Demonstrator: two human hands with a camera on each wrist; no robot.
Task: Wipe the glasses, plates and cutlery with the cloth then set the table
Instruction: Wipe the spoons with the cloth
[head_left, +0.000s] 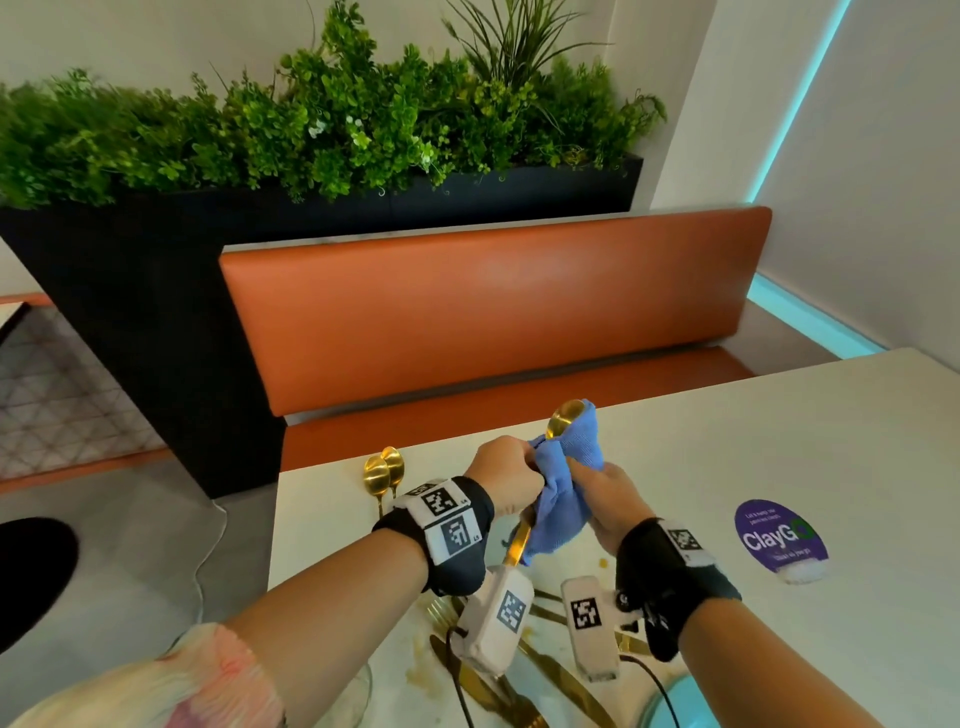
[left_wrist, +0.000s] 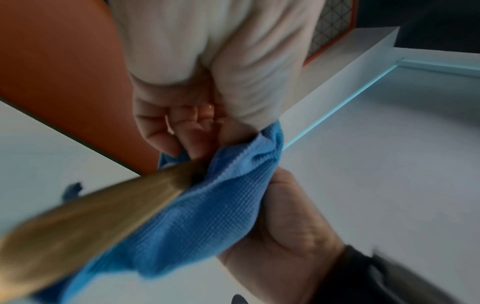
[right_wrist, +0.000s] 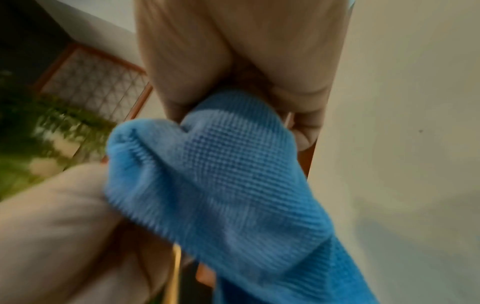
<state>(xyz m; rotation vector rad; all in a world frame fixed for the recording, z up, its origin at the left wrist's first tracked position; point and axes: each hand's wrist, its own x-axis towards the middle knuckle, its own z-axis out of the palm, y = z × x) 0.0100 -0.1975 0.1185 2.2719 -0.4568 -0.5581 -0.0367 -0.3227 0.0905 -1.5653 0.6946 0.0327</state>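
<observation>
I see the left hand (head_left: 506, 480) gripping a gold spoon (head_left: 563, 418) by its handle above the white table (head_left: 779, 441), bowl up. My right hand (head_left: 605, 499) clamps the blue cloth (head_left: 563, 493) around the spoon's stem. Two gold spoons (head_left: 383, 470) lie near the table's far edge.

The cloth (head_left: 558, 499) was blue with a fine waffle weave, and the spoon (head_left: 563, 417) gold. The desk (head_left: 779, 441) was white, bearing a purple sticker (head_left: 779, 540).

hands 2 (head_left: 511, 480) (head_left: 605, 499) | blue cloth 1 (head_left: 563, 488) | gold spoons 3: 1 held (head_left: 563, 418), 2 on table (head_left: 383, 470) | purple sticker 1 (head_left: 779, 540)
</observation>
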